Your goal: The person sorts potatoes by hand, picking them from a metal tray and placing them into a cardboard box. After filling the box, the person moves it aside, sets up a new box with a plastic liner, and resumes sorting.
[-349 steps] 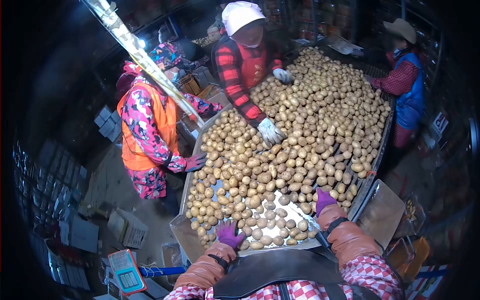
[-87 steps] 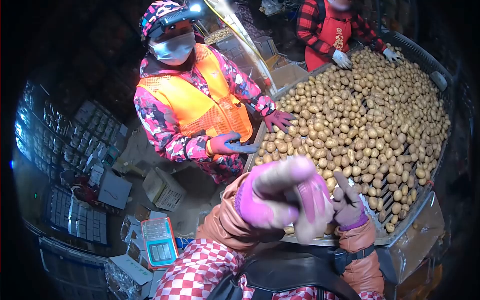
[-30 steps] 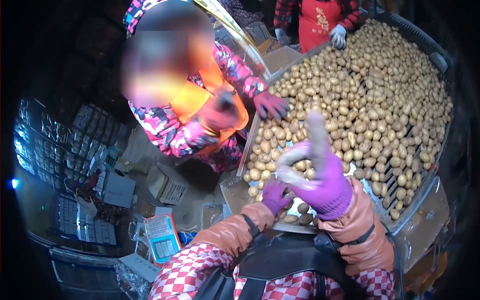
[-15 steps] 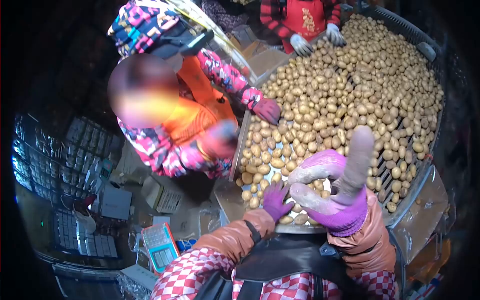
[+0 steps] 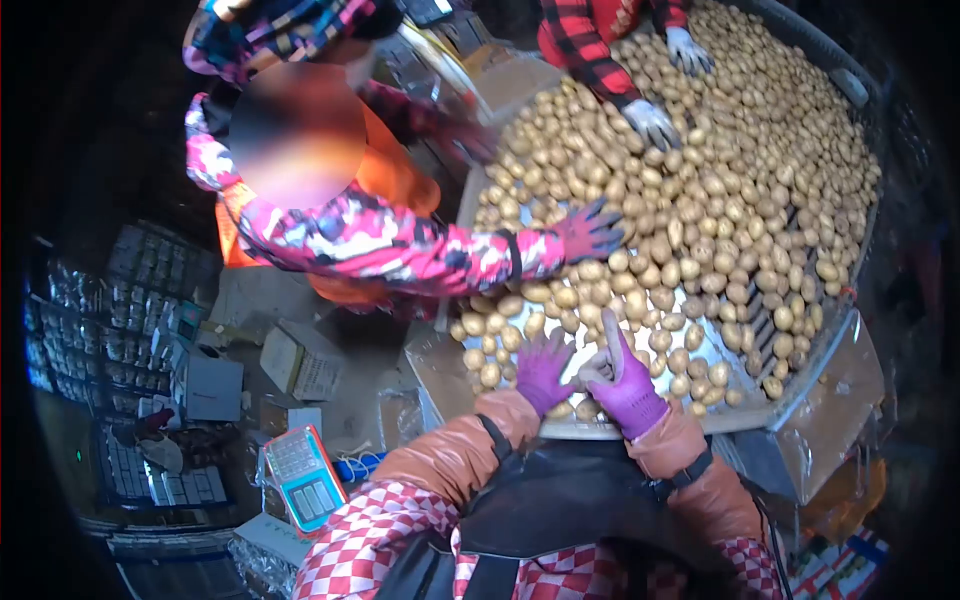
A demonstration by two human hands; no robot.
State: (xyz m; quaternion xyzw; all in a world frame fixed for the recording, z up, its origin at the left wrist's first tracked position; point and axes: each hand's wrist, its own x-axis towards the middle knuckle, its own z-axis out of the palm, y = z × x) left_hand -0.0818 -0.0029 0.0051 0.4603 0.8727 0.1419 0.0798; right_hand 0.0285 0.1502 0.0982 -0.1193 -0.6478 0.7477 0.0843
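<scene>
Purple gloves cover both of my hands at the near edge of a large tray (image 5: 600,431) of potatoes (image 5: 700,205). My left hand (image 5: 545,372) lies over the near potatoes with its fingers spread, holding nothing visible. Close beside it on the right is my right hand (image 5: 622,385), in a purple glove with a dirty pale palm side. Its index finger points away from me while the other fingers curl inward toward my left hand. Whether anything is inside those curled fingers is hidden.
A co-worker in an orange apron (image 5: 395,165) reaches over the tray from the left with a gloved hand (image 5: 590,232). Another person's grey-gloved hands (image 5: 652,124) are at the far side. Cardboard boxes (image 5: 300,360) and a scale (image 5: 304,478) stand at the left.
My right hand has come down and closer to my left hand. The left co-worker's arm now stretches across the potatoes. The far person's hands have moved farther over the pile.
</scene>
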